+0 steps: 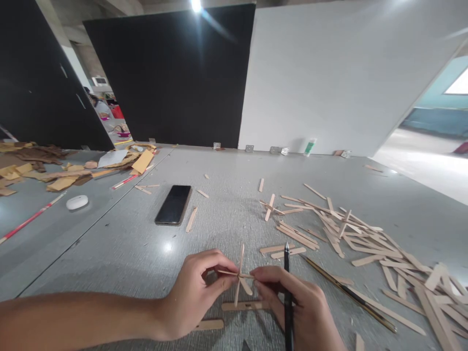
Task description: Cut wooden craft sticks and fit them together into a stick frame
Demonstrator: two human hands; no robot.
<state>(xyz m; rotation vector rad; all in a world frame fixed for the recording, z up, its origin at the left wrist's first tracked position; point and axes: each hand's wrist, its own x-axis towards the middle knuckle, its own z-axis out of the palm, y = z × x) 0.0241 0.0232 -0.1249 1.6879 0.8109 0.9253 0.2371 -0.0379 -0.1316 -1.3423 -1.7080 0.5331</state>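
Note:
My left hand (195, 292) and my right hand (296, 304) both pinch a small cross of thin wooden sticks (239, 275) just above the grey table. The left fingers grip its left arm, the right fingertips its right arm. A black pen (287, 287) also lies tucked in my right hand, pointing away from me. Under the cross lie two flat wooden sticks, one (243, 306) between my hands and another (209, 324) beside my left wrist.
A heap of several wooden sticks (365, 239) covers the table's right side, with a metal ruler (347, 292) near my right hand. A black phone (173, 204) lies ahead on the left. Cardboard scraps (54, 170) and a white case (77, 202) sit far left.

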